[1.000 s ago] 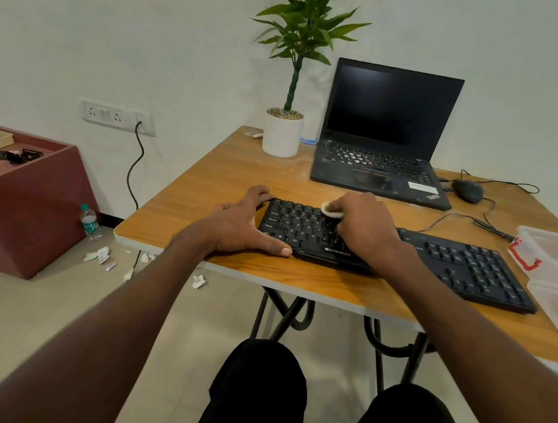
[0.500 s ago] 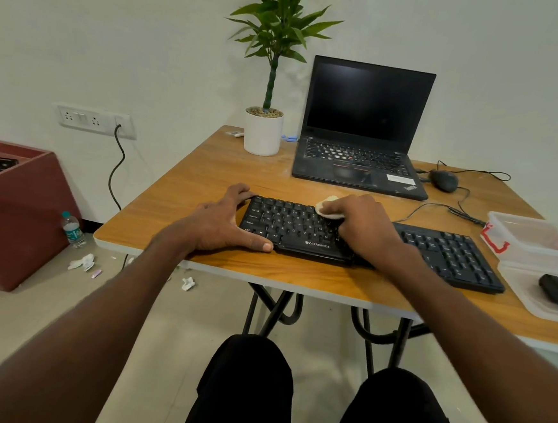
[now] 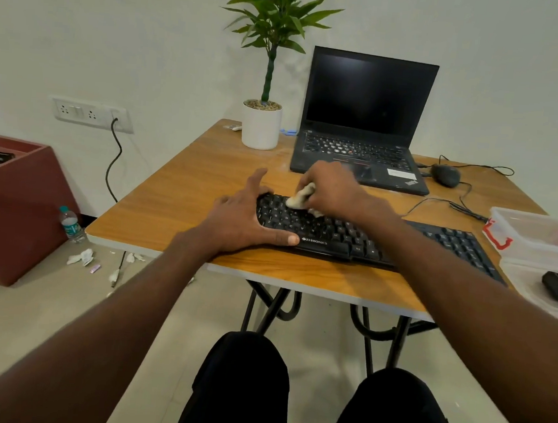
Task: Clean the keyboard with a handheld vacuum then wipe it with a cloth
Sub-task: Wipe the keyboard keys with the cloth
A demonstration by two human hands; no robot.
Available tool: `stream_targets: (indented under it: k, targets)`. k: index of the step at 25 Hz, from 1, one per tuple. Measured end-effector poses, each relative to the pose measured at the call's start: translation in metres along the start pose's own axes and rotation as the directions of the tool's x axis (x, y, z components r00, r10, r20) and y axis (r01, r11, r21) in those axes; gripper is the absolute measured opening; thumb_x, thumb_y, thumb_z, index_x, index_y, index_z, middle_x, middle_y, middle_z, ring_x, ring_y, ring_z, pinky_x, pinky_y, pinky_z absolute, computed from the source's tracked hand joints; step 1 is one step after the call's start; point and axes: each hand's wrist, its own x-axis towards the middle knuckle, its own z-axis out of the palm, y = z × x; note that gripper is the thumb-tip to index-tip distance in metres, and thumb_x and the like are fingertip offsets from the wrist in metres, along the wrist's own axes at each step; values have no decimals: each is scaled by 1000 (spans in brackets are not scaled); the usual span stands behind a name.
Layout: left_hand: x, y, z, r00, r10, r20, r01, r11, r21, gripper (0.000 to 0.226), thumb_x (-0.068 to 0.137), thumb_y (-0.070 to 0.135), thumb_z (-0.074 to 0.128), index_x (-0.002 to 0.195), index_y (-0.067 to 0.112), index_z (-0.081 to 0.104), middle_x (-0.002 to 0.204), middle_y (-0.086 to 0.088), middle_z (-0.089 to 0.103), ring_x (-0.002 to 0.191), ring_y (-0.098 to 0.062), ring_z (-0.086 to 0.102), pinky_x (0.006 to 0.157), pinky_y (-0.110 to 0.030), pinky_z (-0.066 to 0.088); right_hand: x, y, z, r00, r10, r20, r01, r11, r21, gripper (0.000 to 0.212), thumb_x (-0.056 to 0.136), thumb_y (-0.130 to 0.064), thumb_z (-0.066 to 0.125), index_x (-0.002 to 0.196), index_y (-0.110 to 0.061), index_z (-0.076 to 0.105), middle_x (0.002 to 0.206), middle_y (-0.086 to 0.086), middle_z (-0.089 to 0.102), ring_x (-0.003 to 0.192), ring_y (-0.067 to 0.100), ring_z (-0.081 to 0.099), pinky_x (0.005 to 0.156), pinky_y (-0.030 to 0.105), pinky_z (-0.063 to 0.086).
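The desk [image 3: 186,187] is carrying everything here, and the black keyboard [image 3: 342,233] is lying along its near edge, the landmark for the rest. Behind the keyboard an open laptop [image 3: 364,124] is sitting with a dark screen, a potted plant [image 3: 261,123] is standing behind the keyboard's left end, and a clear plastic box [image 3: 542,238] is resting off its right end, with a dark object in front of that box that may be the vacuum, though it is too cropped to tell. The left hand [image 3: 236,221] is lying flat with fingers spread, bracing the keyboard's left end, thumb along its front edge. The right hand [image 3: 329,192] is clenching a crumpled pale cloth [image 3: 300,196] in its grip and pressing it on the keyboard's upper-left keys. Compared with half a second ago, the cloth is sitting further toward the keyboard's left end and back row, which suggests the wiping stroke is travelling leftward. That places the task in its second stage, wiping, with the right half of the keyboard probably wanting attention yet.
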Motion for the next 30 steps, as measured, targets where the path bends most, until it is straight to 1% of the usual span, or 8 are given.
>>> stream_targets:
  k: [4,6,11,17,20,23,28,30]
  targets:
    - [2,-3,-1,1000,4,-3,-4,1000,2,156,38,109,62,163,40,-1,166,9,42,151,-24,42,128,-60,19,4,37,-27,960,268,77,-241,937,-251,8,91,-16,66,96,-11,62,94,7,60,91,26,56,84,41,53]
    - [3,-2,-1,1000,9,-13,-9,1000,14,154,39,109,61,163,40,1,165,10,43,150,-22,42,127,-60,20,13,26,-28,966,226,125,-181,937,-298,7,90,-15,65,92,-10,59,85,6,57,89,26,60,86,44,57]
    - [2,-1,0,1000,12,-27,-11,1000,21,150,41,108,61,162,40,5,161,13,46,149,-18,42,125,-58,23,42,-8,-1,996,15,90,-17,1000,20,28,86,-12,68,113,-13,76,106,-1,70,98,19,63,85,32,53]
    - [3,0,1,999,9,-47,-8,1000,23,146,43,106,64,160,39,9,159,13,47,147,-19,44,124,-58,24,14,62,-6,985,175,4,-168,949,-269,20,91,-8,65,110,-10,70,110,15,68,98,33,65,87,46,57]
    - [2,0,1,999,5,-50,-4,1000,27,146,42,107,63,160,38,11,159,12,48,147,-20,45,123,-58,25,1,52,-8,992,32,-123,-40,997,-64,21,86,-10,75,106,-18,77,103,5,73,94,22,68,81,37,55]
    - [2,2,1,999,0,-53,2,999,34,144,43,105,64,160,38,12,158,11,48,146,-20,46,123,-58,27,-20,39,-4,995,-94,-17,94,994,49,26,82,-7,79,105,-19,80,102,1,77,92,14,68,81,35,58]
    - [1,3,0,999,-3,-48,4,1000,24,143,43,107,63,158,38,15,160,10,48,145,-21,47,124,-59,27,-22,69,-28,979,195,-52,-202,957,-208,23,89,-6,70,111,-11,75,110,9,71,89,21,59,79,35,53]
    - [1,3,1,999,1,-52,0,1000,21,142,43,108,62,158,38,17,159,11,49,144,-21,48,124,-58,27,-15,52,-26,991,129,-46,-134,979,-152,25,88,-9,73,112,-11,73,108,4,70,89,19,59,80,33,51]
